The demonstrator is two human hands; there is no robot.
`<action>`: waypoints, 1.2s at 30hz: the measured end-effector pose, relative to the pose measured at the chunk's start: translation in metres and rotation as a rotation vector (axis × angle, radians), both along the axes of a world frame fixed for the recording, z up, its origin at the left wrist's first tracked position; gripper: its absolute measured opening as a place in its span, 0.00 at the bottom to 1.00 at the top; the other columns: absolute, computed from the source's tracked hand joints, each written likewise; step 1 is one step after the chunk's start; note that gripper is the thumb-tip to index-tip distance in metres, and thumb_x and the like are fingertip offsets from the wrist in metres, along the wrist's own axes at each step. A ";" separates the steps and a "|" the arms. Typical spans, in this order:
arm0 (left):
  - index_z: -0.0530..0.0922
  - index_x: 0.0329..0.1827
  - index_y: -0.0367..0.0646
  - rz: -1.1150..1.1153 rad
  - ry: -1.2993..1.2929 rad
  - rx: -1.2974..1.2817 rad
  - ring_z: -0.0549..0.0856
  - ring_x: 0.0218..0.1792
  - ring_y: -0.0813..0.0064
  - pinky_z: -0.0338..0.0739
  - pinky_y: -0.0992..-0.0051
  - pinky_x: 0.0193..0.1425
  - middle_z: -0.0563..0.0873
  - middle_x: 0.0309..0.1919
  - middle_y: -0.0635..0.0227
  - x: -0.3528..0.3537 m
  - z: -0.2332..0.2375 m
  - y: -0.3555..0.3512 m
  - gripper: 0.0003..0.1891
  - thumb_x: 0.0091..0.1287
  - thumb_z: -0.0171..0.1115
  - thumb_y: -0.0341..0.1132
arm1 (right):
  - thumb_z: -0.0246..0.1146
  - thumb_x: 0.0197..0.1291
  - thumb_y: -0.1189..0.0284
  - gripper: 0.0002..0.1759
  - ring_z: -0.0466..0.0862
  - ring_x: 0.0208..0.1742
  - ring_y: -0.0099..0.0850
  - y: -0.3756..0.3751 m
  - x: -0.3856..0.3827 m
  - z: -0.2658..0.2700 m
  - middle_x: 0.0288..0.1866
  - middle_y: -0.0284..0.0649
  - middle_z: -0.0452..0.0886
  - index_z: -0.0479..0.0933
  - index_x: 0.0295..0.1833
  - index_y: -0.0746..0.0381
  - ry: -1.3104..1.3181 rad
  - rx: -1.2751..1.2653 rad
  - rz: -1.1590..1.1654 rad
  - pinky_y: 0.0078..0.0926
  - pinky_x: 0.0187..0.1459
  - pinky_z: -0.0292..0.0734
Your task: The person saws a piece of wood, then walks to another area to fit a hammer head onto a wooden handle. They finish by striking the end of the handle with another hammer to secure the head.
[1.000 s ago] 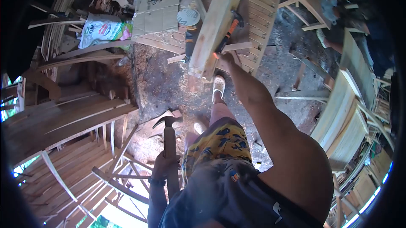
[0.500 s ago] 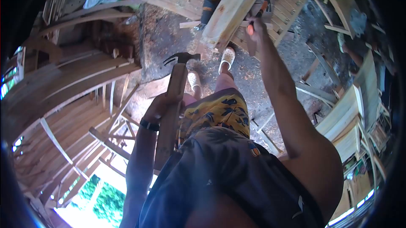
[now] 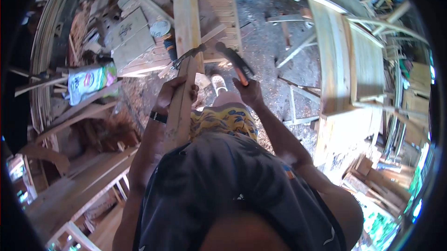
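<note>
My left hand (image 3: 171, 93) is wrapped round a long, squared piece of wood (image 3: 180, 107), held upright against my body. At the wood's top end sits a dark claw hammer head (image 3: 190, 55). A hammer (image 3: 235, 62) with a black and orange handle is gripped in my right hand (image 3: 251, 93), close to the right of the wood. Its dark head is raised near the claw hammer head, with a gap showing between the two.
A thick timber beam (image 3: 187, 13) lies over a slatted wooden surface (image 3: 221, 9) ahead. Left of it are a black and orange power tool (image 3: 170, 48), cardboard (image 3: 130, 34) and a printed plastic bag (image 3: 91, 83). Wooden panels (image 3: 333, 55) stand at the right.
My right hand has come back from the beam toward my left hand, bringing the hammer beside the wood. The view has turned to the right; my left hand keeps its grip.
</note>
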State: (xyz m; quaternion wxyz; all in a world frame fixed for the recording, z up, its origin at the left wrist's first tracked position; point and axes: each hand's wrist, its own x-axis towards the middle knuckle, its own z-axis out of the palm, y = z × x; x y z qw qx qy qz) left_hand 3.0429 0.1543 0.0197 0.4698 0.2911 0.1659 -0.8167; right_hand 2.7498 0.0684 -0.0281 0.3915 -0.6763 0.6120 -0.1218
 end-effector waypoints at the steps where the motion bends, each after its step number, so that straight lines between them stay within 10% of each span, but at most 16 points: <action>1: 0.72 0.59 0.34 -0.053 0.021 -0.072 0.86 0.37 0.62 0.89 0.64 0.46 0.82 0.40 0.51 0.000 -0.002 0.001 0.17 0.78 0.60 0.39 | 0.72 0.65 0.57 0.17 0.89 0.36 0.53 0.020 0.000 -0.002 0.31 0.56 0.85 0.85 0.38 0.63 -0.030 -0.035 -0.071 0.47 0.34 0.80; 10: 0.71 0.58 0.30 -0.356 -0.148 -0.203 0.86 0.39 0.63 0.88 0.64 0.48 0.82 0.43 0.52 -0.053 0.017 0.017 0.22 0.74 0.65 0.40 | 0.74 0.64 0.61 0.17 0.87 0.28 0.55 0.136 -0.033 0.029 0.24 0.52 0.83 0.80 0.31 0.62 -0.039 -0.621 -0.109 0.48 0.28 0.78; 14: 0.71 0.54 0.30 -0.522 0.025 -0.161 0.85 0.38 0.64 0.87 0.64 0.48 0.82 0.39 0.55 -0.076 0.011 0.025 0.21 0.73 0.66 0.40 | 0.74 0.60 0.62 0.15 0.86 0.30 0.58 0.151 -0.063 -0.006 0.25 0.53 0.83 0.78 0.31 0.60 0.209 -0.238 -0.392 0.52 0.29 0.79; 21: 0.72 0.53 0.28 -0.719 0.264 -0.038 0.85 0.41 0.65 0.85 0.66 0.52 0.82 0.42 0.55 -0.110 -0.005 0.030 0.21 0.74 0.64 0.41 | 0.67 0.64 0.60 0.13 0.89 0.35 0.57 0.214 -0.107 -0.002 0.32 0.54 0.88 0.82 0.35 0.59 0.201 -0.352 -0.350 0.54 0.36 0.84; 28: 0.70 0.55 0.32 -0.885 0.291 -0.116 0.83 0.44 0.67 0.83 0.66 0.53 0.80 0.45 0.59 -0.164 -0.014 0.047 0.21 0.74 0.64 0.43 | 0.61 0.71 0.56 0.17 0.91 0.41 0.54 0.262 -0.153 0.003 0.37 0.55 0.89 0.87 0.46 0.57 0.246 -0.219 -0.370 0.51 0.43 0.87; 30: 0.70 0.55 0.33 -0.899 0.129 -0.142 0.84 0.43 0.67 0.84 0.65 0.52 0.80 0.44 0.59 -0.189 -0.012 0.059 0.21 0.76 0.63 0.43 | 0.59 0.72 0.52 0.21 0.91 0.44 0.53 0.267 -0.165 0.005 0.40 0.55 0.90 0.87 0.47 0.57 0.372 0.193 -0.480 0.51 0.45 0.87; 36: 0.72 0.58 0.39 -0.969 -0.034 -0.365 0.87 0.42 0.68 0.87 0.65 0.48 0.82 0.44 0.59 -0.227 -0.002 0.057 0.17 0.79 0.60 0.44 | 0.59 0.71 0.46 0.26 0.90 0.41 0.55 0.340 -0.209 -0.004 0.36 0.53 0.89 0.86 0.42 0.59 0.294 0.110 -0.738 0.55 0.43 0.84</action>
